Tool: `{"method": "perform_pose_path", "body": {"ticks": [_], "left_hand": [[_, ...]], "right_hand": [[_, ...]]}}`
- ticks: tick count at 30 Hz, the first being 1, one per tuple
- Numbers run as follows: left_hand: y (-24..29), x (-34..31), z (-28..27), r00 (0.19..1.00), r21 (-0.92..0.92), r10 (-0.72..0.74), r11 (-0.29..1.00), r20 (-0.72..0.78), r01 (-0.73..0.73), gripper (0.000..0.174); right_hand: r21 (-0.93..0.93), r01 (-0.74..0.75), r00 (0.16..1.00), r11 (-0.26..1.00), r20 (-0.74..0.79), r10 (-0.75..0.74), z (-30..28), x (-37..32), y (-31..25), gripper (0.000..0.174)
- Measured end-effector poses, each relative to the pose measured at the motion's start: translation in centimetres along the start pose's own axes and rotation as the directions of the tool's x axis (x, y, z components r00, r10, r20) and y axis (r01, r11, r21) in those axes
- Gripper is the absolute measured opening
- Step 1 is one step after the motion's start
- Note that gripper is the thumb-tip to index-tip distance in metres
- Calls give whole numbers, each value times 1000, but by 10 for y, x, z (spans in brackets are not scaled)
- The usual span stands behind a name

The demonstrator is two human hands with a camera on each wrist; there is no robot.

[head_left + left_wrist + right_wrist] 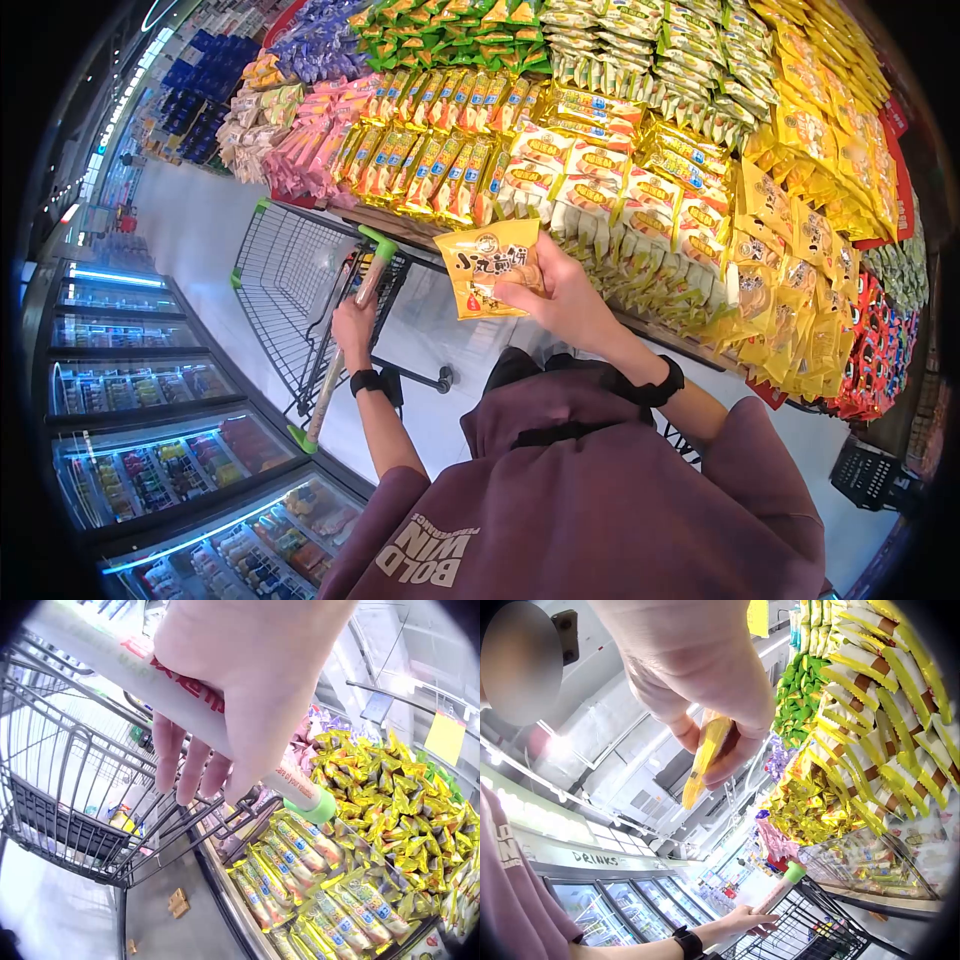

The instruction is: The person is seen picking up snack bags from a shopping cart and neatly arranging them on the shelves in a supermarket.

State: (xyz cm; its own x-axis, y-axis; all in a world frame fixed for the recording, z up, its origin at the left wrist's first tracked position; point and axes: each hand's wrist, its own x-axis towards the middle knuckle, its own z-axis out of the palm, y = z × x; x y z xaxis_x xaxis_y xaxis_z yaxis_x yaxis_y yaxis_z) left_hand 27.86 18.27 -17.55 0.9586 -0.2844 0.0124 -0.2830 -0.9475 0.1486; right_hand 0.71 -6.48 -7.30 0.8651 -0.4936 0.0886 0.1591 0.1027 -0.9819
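Observation:
My right hand (pixel 578 302) holds up a yellow snack packet (pixel 482 268) by its right side, the thumb across its front. Its printed face, with dark characters and a picture of round crackers, is turned up toward the head camera. From the right wrist view the packet (pixel 707 754) shows edge-on, pinched between thumb and fingers. Lower left, my left hand (pixel 353 328) grips the pale, green-ended handle (pixel 328 385) of a wire shopping cart (pixel 285 255). In the left wrist view its fingers (pixel 196 761) curl over the handle's far side.
A long display of piled snack packets (pixel 590 195) runs along the front and right, close to the cart. Glass-doored fridges (pixel 165 385) line the left. Pale floor (pixel 185 215) shows between them. A black basket (pixel 872 475) stands at the lower right.

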Motion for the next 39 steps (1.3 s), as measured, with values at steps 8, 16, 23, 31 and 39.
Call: {"method": "perform_pose_path", "body": {"ticks": [8,16,23,31,39], "left_hand": [[-1,-13,-8,997,-64,55,997,45,-52,57],[-5,-36,-4,985,-93,172,980,-26,-173,59],[-17,-64,0,957,-92,284,953,-61,-289,53],[-10,-92,-4,970,-116,234,967,67,-226,48],[8,-118,2,966,-104,248,965,72,-240,42]], "right_hand": [[9,62,997,998,46,-62,9,-9,5,43],[63,31,995,998,89,-36,28,-36,-19,43],[87,-15,983,996,181,-1,51,-66,-6,48],[14,-14,989,1000,148,12,52,-105,-1,45],[37,30,993,999,114,-34,26,-131,-5,42]]}}
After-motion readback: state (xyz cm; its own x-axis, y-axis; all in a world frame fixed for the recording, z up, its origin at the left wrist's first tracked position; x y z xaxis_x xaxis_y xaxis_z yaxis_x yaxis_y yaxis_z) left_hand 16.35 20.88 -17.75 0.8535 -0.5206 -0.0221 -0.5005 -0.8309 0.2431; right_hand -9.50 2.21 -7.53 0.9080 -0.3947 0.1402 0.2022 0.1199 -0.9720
